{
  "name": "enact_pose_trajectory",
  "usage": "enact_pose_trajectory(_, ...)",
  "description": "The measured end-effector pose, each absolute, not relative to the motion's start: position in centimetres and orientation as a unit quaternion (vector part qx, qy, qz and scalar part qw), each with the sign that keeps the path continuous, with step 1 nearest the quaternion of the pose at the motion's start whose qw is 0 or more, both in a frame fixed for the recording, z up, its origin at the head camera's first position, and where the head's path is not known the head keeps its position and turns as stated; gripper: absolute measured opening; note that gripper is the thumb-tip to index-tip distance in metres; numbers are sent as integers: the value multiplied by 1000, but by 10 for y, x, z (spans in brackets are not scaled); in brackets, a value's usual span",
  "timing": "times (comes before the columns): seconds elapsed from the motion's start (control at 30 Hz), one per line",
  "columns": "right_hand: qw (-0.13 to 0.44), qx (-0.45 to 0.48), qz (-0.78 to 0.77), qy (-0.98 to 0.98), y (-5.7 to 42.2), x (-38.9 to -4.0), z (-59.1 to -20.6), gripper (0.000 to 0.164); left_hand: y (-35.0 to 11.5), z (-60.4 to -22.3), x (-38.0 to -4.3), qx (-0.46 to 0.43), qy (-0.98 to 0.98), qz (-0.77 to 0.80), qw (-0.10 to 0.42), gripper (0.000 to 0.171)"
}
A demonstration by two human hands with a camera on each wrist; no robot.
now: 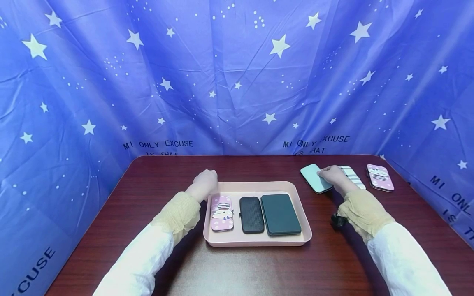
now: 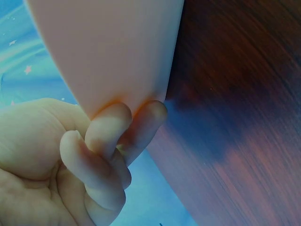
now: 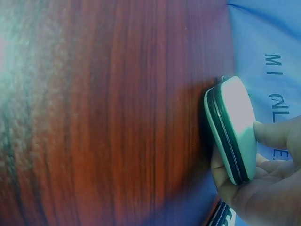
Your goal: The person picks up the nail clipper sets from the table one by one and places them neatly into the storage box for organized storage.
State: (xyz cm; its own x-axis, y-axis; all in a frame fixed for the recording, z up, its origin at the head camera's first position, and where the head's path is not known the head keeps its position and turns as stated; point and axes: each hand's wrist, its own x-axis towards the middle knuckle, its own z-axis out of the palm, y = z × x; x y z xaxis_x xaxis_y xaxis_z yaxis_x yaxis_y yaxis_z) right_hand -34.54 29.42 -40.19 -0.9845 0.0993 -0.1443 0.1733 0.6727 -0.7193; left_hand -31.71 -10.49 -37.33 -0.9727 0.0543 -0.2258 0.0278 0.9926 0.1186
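Observation:
My left hand (image 1: 205, 183) grips the far left corner of a pale pink tray (image 1: 255, 242). In the left wrist view, curled fingers (image 2: 109, 123) touch the outside of the tray's wall (image 2: 117, 52); the thumb's tip is hidden. At the back right, my right hand (image 1: 335, 177) holds a mint-green hard case (image 1: 312, 176) by its right side. The right wrist view shows that case (image 3: 247, 127) tilted, thumb on one face and fingers behind the other. Inside the tray lie a pink patterned case (image 1: 222, 216), a black textured case (image 1: 252, 214) and a larger dark green case (image 1: 280, 213).
Beyond my right hand lie a striped white-and-green case (image 1: 354, 177), partly covered by the hand, and another pink patterned case (image 1: 380, 177) near the right edge of the brown wooden table (image 1: 237, 271). A blue starry curtain (image 1: 237, 111) hangs behind and along the sides.

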Motion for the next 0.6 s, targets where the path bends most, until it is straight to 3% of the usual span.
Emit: enact_pose_trajectory(0.6,76,77,-525,844,295,-343,-397,42,-106,-374,-317,30,993,47,106,41)
